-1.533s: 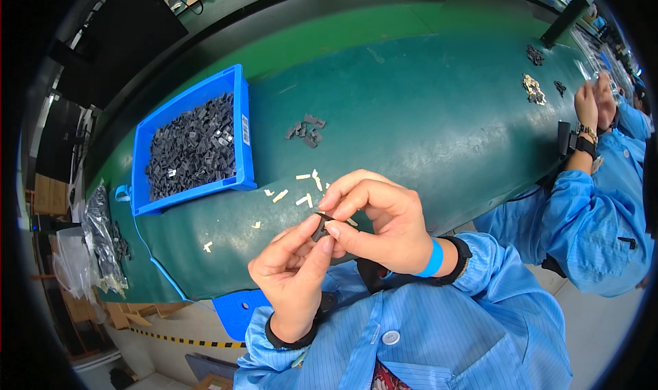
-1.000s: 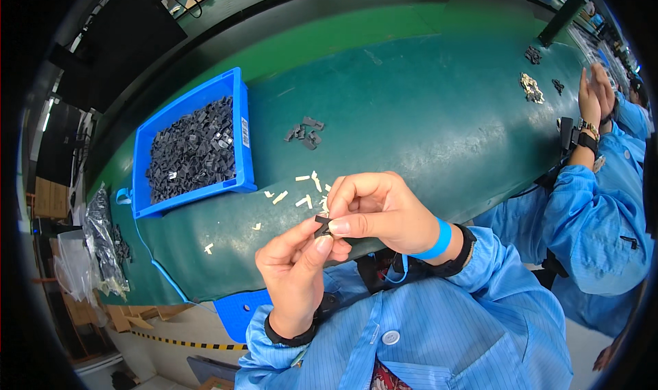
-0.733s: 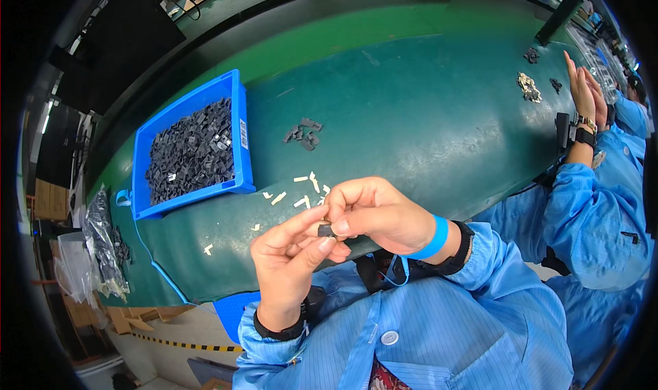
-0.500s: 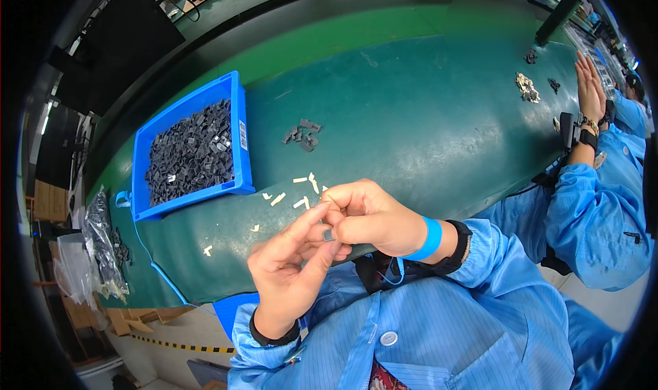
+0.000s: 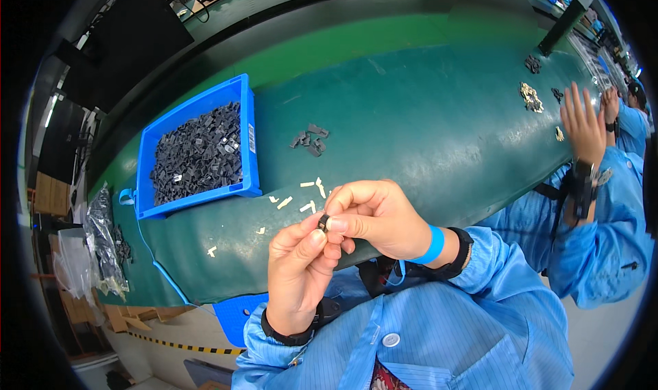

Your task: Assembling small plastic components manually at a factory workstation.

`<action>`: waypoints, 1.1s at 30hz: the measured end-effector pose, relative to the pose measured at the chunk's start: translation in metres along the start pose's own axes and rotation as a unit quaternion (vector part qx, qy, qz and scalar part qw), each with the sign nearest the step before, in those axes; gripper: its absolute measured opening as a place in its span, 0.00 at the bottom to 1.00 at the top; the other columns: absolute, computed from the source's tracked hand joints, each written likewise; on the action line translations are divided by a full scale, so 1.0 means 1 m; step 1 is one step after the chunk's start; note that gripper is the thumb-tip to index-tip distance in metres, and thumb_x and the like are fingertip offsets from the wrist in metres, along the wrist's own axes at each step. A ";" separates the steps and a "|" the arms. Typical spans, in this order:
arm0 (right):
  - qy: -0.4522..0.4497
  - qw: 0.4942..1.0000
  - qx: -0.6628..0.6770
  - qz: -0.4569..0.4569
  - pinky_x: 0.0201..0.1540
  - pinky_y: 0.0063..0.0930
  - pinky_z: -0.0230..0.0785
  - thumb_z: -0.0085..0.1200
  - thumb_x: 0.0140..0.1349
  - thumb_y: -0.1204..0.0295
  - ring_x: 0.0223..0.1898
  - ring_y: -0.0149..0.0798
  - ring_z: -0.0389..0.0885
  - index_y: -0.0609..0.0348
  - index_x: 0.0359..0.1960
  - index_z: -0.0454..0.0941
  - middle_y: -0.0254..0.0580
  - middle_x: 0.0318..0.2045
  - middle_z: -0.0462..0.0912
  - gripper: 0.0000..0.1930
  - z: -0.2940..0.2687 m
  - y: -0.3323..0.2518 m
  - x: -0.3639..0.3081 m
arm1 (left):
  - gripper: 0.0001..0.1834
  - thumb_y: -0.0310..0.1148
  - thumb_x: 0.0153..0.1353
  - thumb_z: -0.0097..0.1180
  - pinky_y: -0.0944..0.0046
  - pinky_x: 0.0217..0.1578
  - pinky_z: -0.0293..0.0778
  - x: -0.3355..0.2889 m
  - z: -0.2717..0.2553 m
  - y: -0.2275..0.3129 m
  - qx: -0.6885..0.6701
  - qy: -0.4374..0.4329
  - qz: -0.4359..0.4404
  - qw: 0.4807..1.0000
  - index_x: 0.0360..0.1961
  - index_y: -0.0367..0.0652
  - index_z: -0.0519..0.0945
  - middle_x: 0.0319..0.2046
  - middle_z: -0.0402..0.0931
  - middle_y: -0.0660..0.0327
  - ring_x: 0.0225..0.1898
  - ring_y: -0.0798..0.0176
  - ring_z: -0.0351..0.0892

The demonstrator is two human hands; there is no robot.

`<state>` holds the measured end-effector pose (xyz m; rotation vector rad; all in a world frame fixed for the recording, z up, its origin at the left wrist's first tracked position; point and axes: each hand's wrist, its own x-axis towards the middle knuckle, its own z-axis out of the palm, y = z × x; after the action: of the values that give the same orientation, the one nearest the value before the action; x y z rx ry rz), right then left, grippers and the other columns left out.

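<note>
Between my fingertips is a small black plastic part (image 5: 323,222), too small to make out in detail. My left hand (image 5: 299,261) pinches it from below with thumb and forefinger. My right hand (image 5: 370,215), with a blue band at the wrist, pinches it from the right side. Just beyond my hands, several cream-coloured slivers (image 5: 308,206) lie scattered on the green table mat (image 5: 411,109). Farther off is a small group of dark grey plastic parts (image 5: 310,140).
At the left stands a blue bin (image 5: 252,143) full of dark plastic parts. A clear plastic bag (image 5: 103,242) hangs at the table's left edge. To the right, a co-worker's hand (image 5: 582,126) is raised near small piles of cream pieces (image 5: 530,96) and black pieces (image 5: 532,64).
My left fingers have closed from a loose spread into a pinch on the black part. It now shows between both hands' fingertips. The co-worker's hands have moved apart.
</note>
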<state>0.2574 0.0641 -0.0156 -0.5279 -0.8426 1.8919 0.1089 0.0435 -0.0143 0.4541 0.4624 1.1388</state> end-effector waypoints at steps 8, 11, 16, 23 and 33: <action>-0.014 0.920 -0.334 -0.203 0.23 0.16 0.64 0.58 0.50 0.75 0.23 0.22 0.70 0.62 0.22 0.71 0.32 0.22 0.72 0.08 -0.011 0.007 0.013 | 0.11 0.22 0.57 0.48 0.66 0.34 0.77 -0.004 -0.017 0.001 -0.115 0.026 -0.059 0.991 0.41 0.36 0.75 0.31 0.77 0.51 0.30 0.60 0.78; -0.054 0.949 -0.291 -0.104 0.23 0.15 0.63 0.60 0.48 0.73 0.23 0.22 0.70 0.61 0.20 0.71 0.32 0.21 0.72 0.10 -0.017 0.004 0.013 | 0.11 0.22 0.57 0.48 0.66 0.31 0.78 -0.008 -0.014 0.007 -0.106 -0.013 -0.052 0.993 0.41 0.35 0.75 0.30 0.77 0.49 0.28 0.59 0.79; -0.086 0.902 -0.402 -0.133 0.25 0.18 0.65 0.61 0.46 0.76 0.22 0.27 0.73 0.63 0.19 0.73 0.36 0.20 0.75 0.08 -0.014 -0.015 0.010 | 0.13 0.21 0.52 0.52 0.66 0.25 0.77 -0.024 -0.001 0.047 0.203 0.019 0.176 0.963 0.41 0.31 0.74 0.30 0.75 0.45 0.26 0.56 0.78; -0.067 0.815 -0.522 -0.243 0.23 0.22 0.62 0.58 0.43 0.80 0.21 0.32 0.73 0.62 0.19 0.73 0.40 0.19 0.75 0.05 0.007 -0.057 0.001 | 0.20 0.17 0.47 0.55 0.69 0.30 0.75 -0.020 0.000 0.133 0.488 0.196 0.459 0.716 0.45 0.33 0.72 0.39 0.72 0.48 0.34 0.60 0.77; 0.043 0.815 -0.546 -0.189 0.25 0.22 0.59 0.57 0.44 0.78 0.21 0.33 0.70 0.63 0.17 0.71 0.40 0.18 0.72 0.06 -0.011 -0.069 -0.006 | 0.13 0.20 0.43 0.58 0.69 0.28 0.72 -0.063 -0.133 0.150 0.799 0.284 0.170 0.503 0.34 0.33 0.78 0.36 0.73 0.53 0.29 0.64 0.74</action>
<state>0.3088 0.0824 0.0280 -1.0137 -1.8062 0.8532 -0.1004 0.0519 -0.0314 1.8720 2.1556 0.8660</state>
